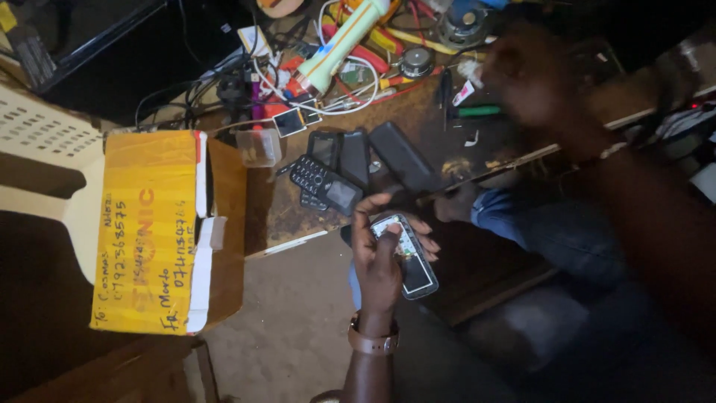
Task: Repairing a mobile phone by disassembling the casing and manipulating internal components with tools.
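Scuffed wooden workbench (418,119) strewn with tools, left hand (380,261) fingers gripping opened phone (409,254), blurred right hand (533,82) grip unclear

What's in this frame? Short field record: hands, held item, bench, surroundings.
left hand: left hand grips an opened mobile phone, fingers wrapped round its top edge
right hand: right hand raised over the workbench, motion-blurred; cannot tell if it holds anything
bench items: pile of dark phones, torch, small clear plastic box, tangled wires and tools
left of bench: yellow cardboard box, open, resting on a cream plastic chair
wrist: brown strap on left wrist
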